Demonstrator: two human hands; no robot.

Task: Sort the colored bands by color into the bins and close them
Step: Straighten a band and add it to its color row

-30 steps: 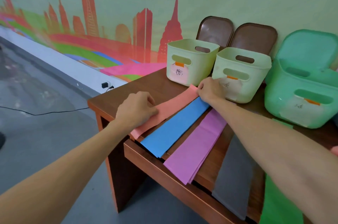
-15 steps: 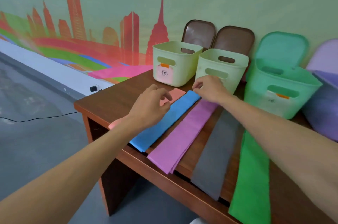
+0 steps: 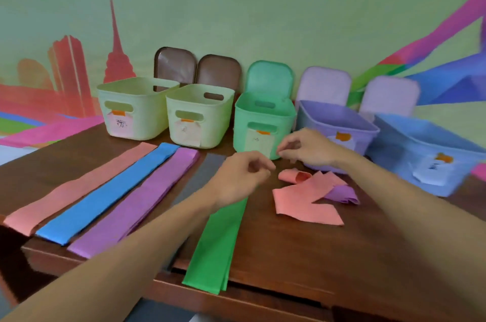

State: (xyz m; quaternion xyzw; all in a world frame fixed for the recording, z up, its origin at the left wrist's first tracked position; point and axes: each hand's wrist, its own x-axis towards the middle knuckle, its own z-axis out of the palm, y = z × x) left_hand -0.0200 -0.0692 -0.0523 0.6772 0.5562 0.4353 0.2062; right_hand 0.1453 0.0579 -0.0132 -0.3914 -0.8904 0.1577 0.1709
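Observation:
Flat bands lie side by side on the wooden table (image 3: 302, 256): salmon band (image 3: 79, 187), blue band (image 3: 110, 192), purple band (image 3: 136, 203), grey band (image 3: 202, 174), green band (image 3: 221, 242). A crumpled salmon band (image 3: 302, 203) and a crumpled purple band (image 3: 342, 194) lie to the right. Behind stand open bins: two cream bins (image 3: 136, 108) (image 3: 200, 116), a green bin (image 3: 263, 121), a lilac bin (image 3: 336, 127) and a blue bin (image 3: 426, 153). My left hand (image 3: 239, 177) hovers over the green band, fingers curled, empty. My right hand (image 3: 307, 148) hovers above the crumpled bands, fingers apart, empty.
Lids lean upright against the wall behind each bin: two brown lids (image 3: 175, 66) (image 3: 219, 71), a green lid (image 3: 271, 79), two lilac lids (image 3: 324, 87) (image 3: 390, 95). Paper labels hang on the bin fronts. The table's front edge runs near the bands' lower ends.
Both hands have left the salmon and blue bands on the left and moved right, toward the crumpled bands in front of the green bin. The view has swung right.

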